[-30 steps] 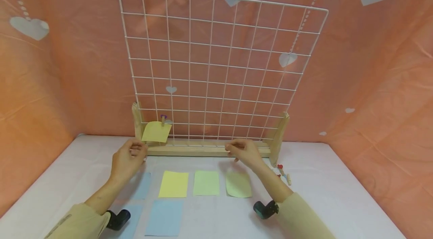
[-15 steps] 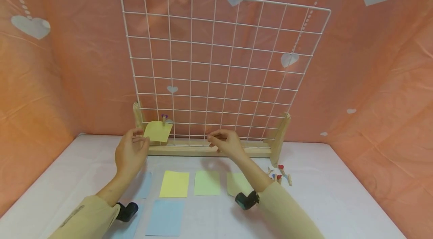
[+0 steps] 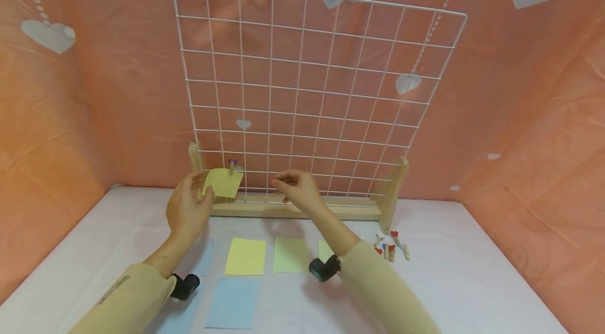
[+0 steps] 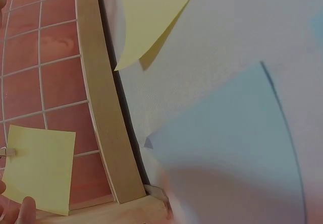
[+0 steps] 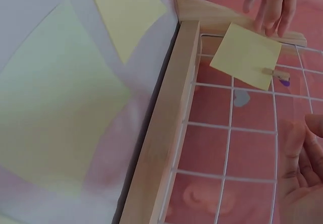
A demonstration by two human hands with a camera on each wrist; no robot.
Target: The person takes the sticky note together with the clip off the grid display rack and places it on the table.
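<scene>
A yellow sticky note (image 3: 224, 183) hangs near the lower left of the white wire grid (image 3: 302, 87), under a small wooden clothespin (image 3: 232, 167) with a purple top. Beside the note's left edge is my left hand (image 3: 188, 210), thumb and fingers spread apart; the right wrist view shows that left hand (image 5: 272, 4) with loose fingers close to the note (image 5: 246, 56). In front of the grid, right of the note, hovers my right hand (image 3: 302, 192). Its fingers are loosely bent, and I see nothing between them in the right wrist view (image 5: 303, 168).
Yellow (image 3: 246, 257) and green (image 3: 290, 255) sticky notes lie on the white table, with blue notes (image 3: 232, 303) nearer. Several clothespins (image 3: 391, 251) lie at the right by the wooden stand (image 3: 393, 197). A wooden bar (image 3: 293, 211) runs along the grid's bottom.
My right hand has moved left and slightly up along the grid toward the hanging note. The left hand has risen a little, and its thumb and fingers have spread beside the note.
</scene>
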